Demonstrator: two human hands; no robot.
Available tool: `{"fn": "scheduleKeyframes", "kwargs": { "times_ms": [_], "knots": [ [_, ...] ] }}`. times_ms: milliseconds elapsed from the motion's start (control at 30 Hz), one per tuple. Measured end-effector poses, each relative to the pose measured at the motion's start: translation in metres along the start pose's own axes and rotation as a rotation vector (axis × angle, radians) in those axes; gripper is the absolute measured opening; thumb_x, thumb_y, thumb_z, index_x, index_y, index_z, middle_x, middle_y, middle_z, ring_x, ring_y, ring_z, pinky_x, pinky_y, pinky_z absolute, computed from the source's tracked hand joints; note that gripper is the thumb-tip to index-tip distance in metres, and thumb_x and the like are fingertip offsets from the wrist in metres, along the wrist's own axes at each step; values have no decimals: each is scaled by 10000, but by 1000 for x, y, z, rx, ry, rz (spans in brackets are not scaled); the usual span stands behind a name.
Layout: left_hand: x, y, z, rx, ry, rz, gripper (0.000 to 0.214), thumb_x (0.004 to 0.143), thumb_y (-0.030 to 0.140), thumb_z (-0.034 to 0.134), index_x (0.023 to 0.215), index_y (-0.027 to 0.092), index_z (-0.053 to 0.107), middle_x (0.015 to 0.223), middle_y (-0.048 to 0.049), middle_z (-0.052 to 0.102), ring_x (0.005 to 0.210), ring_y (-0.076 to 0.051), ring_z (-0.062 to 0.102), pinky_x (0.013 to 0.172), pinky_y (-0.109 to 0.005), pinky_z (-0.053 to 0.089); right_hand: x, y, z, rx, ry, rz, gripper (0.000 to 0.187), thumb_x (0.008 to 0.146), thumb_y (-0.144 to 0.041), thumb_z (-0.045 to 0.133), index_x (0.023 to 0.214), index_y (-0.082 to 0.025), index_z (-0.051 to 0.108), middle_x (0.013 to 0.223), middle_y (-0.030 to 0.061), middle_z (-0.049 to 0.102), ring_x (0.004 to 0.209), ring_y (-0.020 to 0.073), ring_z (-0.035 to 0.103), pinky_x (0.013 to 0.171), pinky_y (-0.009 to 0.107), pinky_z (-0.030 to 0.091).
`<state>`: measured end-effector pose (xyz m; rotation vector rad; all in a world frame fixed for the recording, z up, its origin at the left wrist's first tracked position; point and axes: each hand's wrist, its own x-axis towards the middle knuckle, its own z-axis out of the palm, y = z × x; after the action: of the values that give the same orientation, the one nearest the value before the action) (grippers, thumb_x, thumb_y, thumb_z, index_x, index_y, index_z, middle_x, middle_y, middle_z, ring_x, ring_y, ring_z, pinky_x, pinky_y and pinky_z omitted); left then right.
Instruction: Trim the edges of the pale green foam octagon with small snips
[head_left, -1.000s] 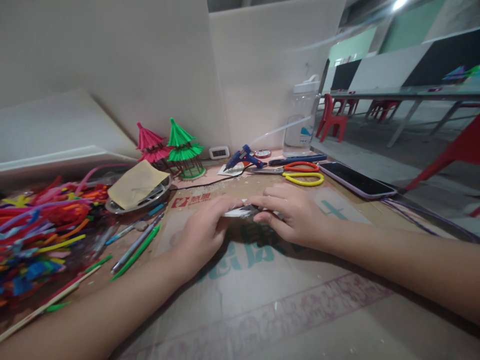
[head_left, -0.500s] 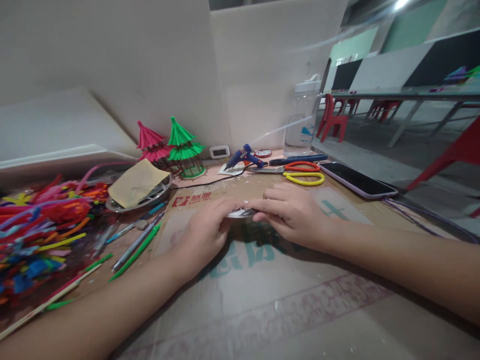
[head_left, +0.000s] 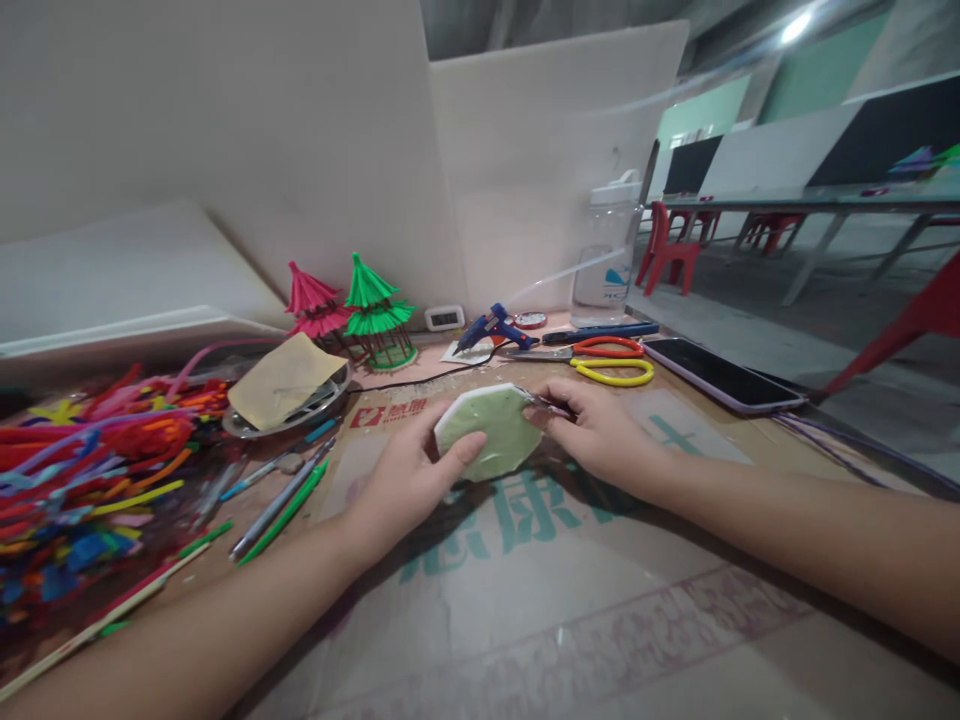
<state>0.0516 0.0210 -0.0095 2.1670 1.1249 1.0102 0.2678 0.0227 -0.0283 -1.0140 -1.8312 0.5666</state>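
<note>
Evidently, we are holding a pale green, many-sided disc [head_left: 506,438] tilted up before us, on the near side of the blue glue gun [head_left: 495,328] and apart from it, above the printed cardboard [head_left: 570,600]. Our left hand [head_left: 405,470] is gripping the disc's left side, its thumb lying across the green face and its fingers going out of sight behind. Our right hand [head_left: 592,425] is pinching at the disc's right edge, where something small and dark is showing; the picture is blurred there, so we cannot fairly tell whether it is a separate piece or part of the rim. Right of the glue gun, the scissors [head_left: 613,371] are lying; left of the glue gun, a green tiered tower [head_left: 379,318] is standing. The grip is looking to us like the weak point: the face is shining, so a light thumb could be letting the disc slip or turn, while squeezing hard could be bending its edge. A careless forearm or finger could also be catching the black cord [head_left: 420,383], left of the glue gun, and dragging the gun along.
</note>
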Motion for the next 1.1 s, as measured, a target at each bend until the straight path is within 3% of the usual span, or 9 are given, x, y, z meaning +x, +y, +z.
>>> {"fn": "scheduleKeyframes", "kwargs": {
  "times_ms": [100, 200, 433, 733, 1100],
  "knots": [
    [2, -1, 0, -19, -68, -37, 299, 862, 389, 588, 1070, 183, 651, 970, -32, 726, 838, -198, 654, 727, -278, 524, -1, -1, 0, 4, -15, 13, 118, 874, -262, 530, 806, -186, 589, 703, 1, 609, 624, 139, 549, 560, 246, 423],
    [1, -4, 2, -9, -57, -36, 284, 878, 381, 569, 1063, 179, 642, 983, -41, 716, 866, -204, 645, 768, -298, 517, -2, -3, -2, -53, -4, -8, 113, 881, -271, 540, 865, -183, 608, 737, 13, 640, 649, 152, 578, 580, 256, 439],
    [-1, -11, 1, 32, 27, -5, 220, 899, 348, 533, 1021, 184, 617, 940, -24, 678, 849, -186, 613, 732, -270, 487, 1, 0, -15, -292, 94, -265, 287, 964, -326, 461, 1144, -169, 620, 1053, 97, 702, 938, 222, 640, 809, 351, 481],
    [-2, -6, -2, 143, -55, 40, 132, 874, 241, 502, 945, 188, 600, 859, -11, 648, 790, -181, 585, 720, -279, 460, 3, -7, -20, -577, 85, -562, 260, 989, -328, 473, 1035, -155, 661, 871, 77, 687, 776, 194, 575, 686, 311, 398],
    [-6, -9, -3, 207, -66, 111, 145, 870, 214, 499, 973, 193, 599, 909, -23, 679, 830, -194, 618, 750, -291, 467, 3, -10, -22, -609, 55, -583, 234, 977, -318, 505, 1041, -158, 664, 841, 64, 679, 732, 179, 548, 662, 303, 375]
  ]
}}
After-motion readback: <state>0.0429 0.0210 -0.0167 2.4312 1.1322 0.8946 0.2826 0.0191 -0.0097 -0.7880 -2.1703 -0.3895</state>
